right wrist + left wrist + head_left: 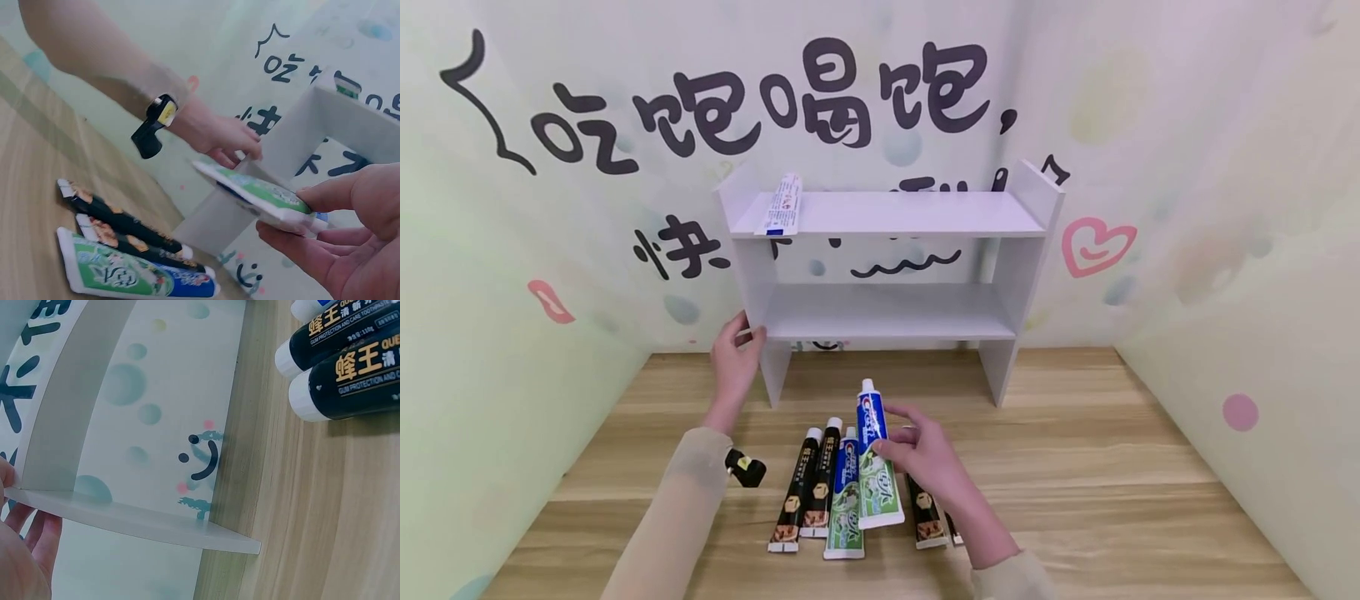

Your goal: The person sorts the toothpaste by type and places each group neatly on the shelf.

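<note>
My right hand (931,458) pinches a blue and green toothpaste tube (877,492) between thumb and fingers, white cap pointing up and away. In the right wrist view that tube (262,194) is seen partly edge-on. At the shelf's left side, my left hand (735,354) grips the edge of the white shelf (887,327), its thumb at the panel's front and the other fingers on the outer face. Beneath the held tube lies a matching toothpaste tube (844,517), with two black toothpaste tubes (797,492) to its left.
Another black tube (927,521) lies under my right hand, with part of one more beside it. A white toothpaste tube (784,205) lies at the left end of the top shelf. The wooden table (1112,467) meets patterned walls behind and at both sides.
</note>
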`<state>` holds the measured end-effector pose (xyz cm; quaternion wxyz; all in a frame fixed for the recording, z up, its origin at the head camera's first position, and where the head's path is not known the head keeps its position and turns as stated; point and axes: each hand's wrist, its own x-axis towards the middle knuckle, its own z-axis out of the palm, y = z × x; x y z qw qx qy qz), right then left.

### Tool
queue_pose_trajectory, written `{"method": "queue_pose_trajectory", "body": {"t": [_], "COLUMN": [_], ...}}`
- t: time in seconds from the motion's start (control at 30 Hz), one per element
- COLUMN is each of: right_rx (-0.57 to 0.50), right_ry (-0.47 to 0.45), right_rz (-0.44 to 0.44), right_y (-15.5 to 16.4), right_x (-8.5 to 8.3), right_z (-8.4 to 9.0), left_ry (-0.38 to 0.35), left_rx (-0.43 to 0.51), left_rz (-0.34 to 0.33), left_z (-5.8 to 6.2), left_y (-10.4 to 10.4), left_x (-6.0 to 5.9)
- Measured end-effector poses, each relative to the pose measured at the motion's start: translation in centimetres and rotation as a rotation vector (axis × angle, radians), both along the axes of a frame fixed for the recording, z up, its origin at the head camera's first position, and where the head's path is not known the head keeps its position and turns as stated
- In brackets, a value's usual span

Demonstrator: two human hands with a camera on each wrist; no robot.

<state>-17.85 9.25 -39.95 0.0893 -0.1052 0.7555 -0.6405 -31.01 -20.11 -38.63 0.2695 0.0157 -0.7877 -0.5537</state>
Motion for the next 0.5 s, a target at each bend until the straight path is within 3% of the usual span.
{"method": "queue_pose_trajectory", "body": {"t": [0.37, 0.5], "right_rx": [-0.058, -0.066], "right_ry": [0.136, 0.137], "right_rz": [-0.088, -0.097], "right_y": [0.7, 0.7], "right_x": [0.0, -0.3], "right_z": [4.3, 6.1], "left_ry": [0.022, 0.026], "left_rx": [0.011, 0.009], "left_rz": [-0.010, -0.006], "left_z": [-0.2, -0.5], "left_y": [0.0, -0.1], "left_x": [-0.2, -0.2]}}
